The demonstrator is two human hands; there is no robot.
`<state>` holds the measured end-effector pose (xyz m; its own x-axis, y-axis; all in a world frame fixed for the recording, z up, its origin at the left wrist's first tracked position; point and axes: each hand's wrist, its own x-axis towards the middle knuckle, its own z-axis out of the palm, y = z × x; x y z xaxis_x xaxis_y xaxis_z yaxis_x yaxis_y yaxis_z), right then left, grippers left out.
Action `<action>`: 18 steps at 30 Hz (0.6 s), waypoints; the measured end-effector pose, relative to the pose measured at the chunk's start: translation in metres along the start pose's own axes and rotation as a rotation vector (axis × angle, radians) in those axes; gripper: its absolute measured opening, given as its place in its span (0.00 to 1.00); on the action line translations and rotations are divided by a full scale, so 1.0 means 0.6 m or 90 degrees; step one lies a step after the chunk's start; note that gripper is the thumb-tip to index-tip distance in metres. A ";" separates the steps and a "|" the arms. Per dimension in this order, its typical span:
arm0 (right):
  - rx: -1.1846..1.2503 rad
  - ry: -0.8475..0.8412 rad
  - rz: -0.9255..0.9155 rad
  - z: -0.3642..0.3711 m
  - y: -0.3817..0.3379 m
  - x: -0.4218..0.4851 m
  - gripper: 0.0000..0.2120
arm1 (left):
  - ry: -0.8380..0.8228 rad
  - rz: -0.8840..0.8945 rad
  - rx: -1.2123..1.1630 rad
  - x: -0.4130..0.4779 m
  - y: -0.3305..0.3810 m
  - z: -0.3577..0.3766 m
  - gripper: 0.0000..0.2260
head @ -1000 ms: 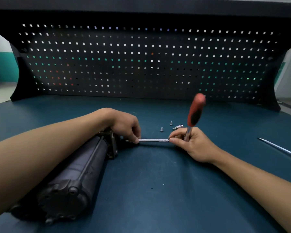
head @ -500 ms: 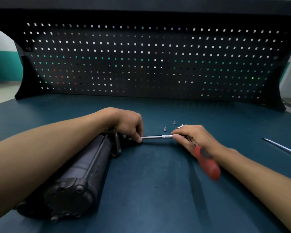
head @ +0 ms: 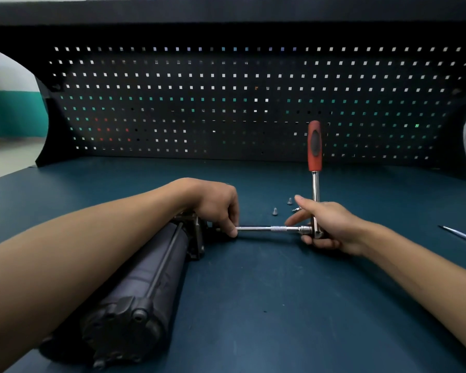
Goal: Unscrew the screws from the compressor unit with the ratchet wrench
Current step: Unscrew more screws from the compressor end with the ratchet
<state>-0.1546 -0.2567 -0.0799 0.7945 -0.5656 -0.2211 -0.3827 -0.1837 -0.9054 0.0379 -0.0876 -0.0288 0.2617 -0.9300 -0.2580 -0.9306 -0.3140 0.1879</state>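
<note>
A black cylindrical compressor unit (head: 145, 281) lies on its side on the blue bench, its far end under my left hand (head: 215, 205). My left hand pinches the near end of the chrome extension bar (head: 269, 228) where it meets the unit. The ratchet wrench (head: 314, 162) stands upright, red and black handle at the top, its head joined to the bar's right end. My right hand (head: 328, 227) holds the ratchet head, with the index finger stretched out. Two loose screws (head: 275, 211) (head: 289, 201) stand on the bench behind the bar.
A black pegboard (head: 253, 103) closes off the back of the bench. A thin metal rod (head: 460, 235) lies at the right edge. A small chrome piece (head: 296, 210) lies partly hidden behind my right index finger.
The ratchet handle swung down toward me half a second ago and is now back upright. My left hand stayed on the bar and the unit has not moved.
</note>
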 end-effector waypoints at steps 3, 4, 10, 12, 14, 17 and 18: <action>0.036 -0.059 0.051 -0.004 -0.009 0.000 0.29 | -0.011 -0.015 -0.018 -0.004 0.002 -0.003 0.05; 0.049 -0.076 0.065 -0.006 -0.011 0.001 0.28 | -0.015 -0.018 -0.020 -0.006 0.003 -0.004 0.06; 0.050 -0.112 0.059 -0.017 -0.003 -0.002 0.23 | -0.023 -0.004 -0.023 -0.005 0.009 -0.001 0.05; 0.034 -0.092 0.023 -0.014 0.003 -0.003 0.23 | -0.025 0.002 -0.024 -0.006 0.010 -0.002 0.04; 0.019 -0.073 -0.030 -0.009 0.011 -0.004 0.23 | -0.031 0.009 -0.021 -0.007 0.011 -0.001 0.03; 0.000 -0.051 -0.117 -0.004 0.023 -0.010 0.23 | -0.032 0.017 -0.020 -0.008 0.012 0.002 0.03; -0.014 -0.040 -0.146 -0.004 0.027 -0.012 0.22 | -0.030 0.019 -0.018 -0.009 0.014 0.002 0.03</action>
<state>-0.1678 -0.2572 -0.0919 0.8893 -0.4562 -0.0328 -0.1982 -0.3198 -0.9265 0.0284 -0.0847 -0.0268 0.2215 -0.9293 -0.2956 -0.9299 -0.2925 0.2228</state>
